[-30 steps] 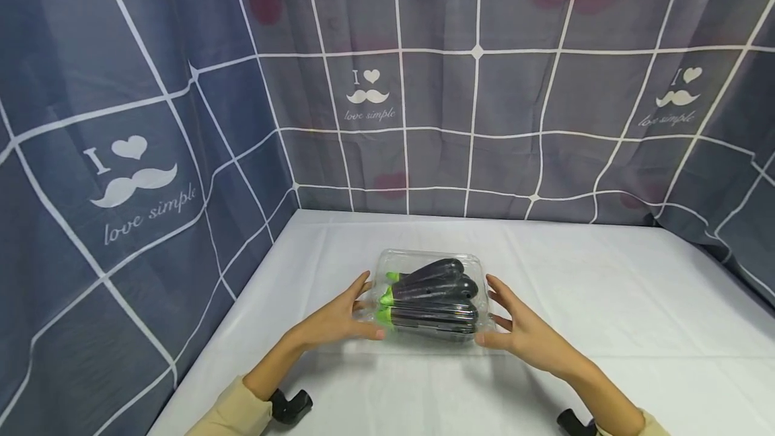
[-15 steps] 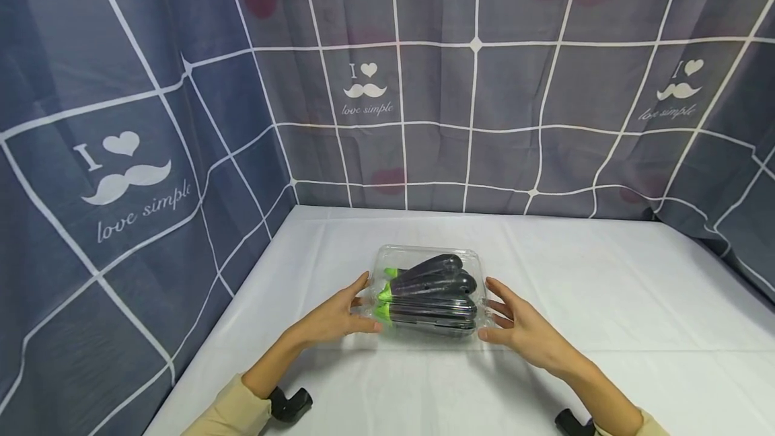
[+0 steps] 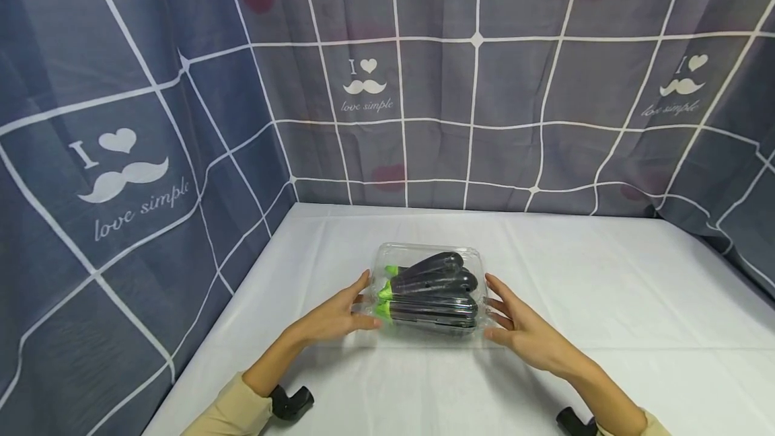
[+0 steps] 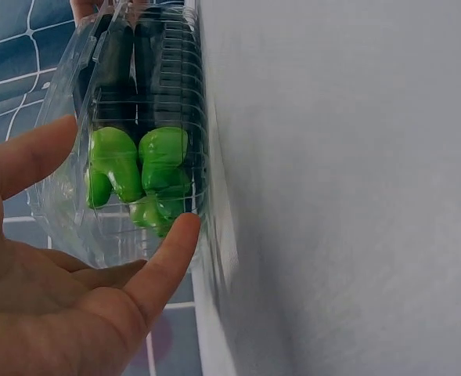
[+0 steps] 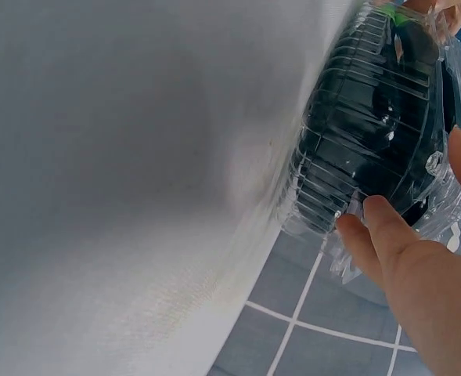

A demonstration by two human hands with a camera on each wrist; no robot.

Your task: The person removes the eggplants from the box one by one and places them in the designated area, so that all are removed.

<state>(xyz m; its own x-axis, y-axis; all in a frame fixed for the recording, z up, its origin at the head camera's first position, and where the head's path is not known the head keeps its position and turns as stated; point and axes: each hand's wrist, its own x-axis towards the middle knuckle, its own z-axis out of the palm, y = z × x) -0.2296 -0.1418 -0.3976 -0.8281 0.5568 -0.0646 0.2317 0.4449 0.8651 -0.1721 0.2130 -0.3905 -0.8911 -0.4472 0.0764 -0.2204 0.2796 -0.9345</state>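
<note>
A clear plastic clamshell box (image 3: 396, 253) rests on the white-covered table, holding several dark purple eggplants (image 3: 432, 282) with bright green caps (image 4: 165, 149) toward the left. At the box's left end is my left hand (image 3: 339, 315), its thumb and fingers spread apart around that end in the left wrist view. My right hand (image 3: 528, 334) stands at the opposite end. In the right wrist view its fingertips (image 5: 379, 211) are right at the ribbed plastic wall, and the thumb is held away from them. Neither hand curls its fingers around the box.
White cloth covers the table (image 3: 605, 274). Behind and to the left hangs a dark grey-blue curtain (image 3: 436, 93) with white grid lines and printed moustaches. Black wrist mounts (image 3: 292, 404) show below both forearms, near the beige sleeves (image 3: 233, 406).
The head view has tilted slightly, so the scene sits a little higher. My right thumb has eased slightly outward from the box. The box and eggplants stay put between the hands.
</note>
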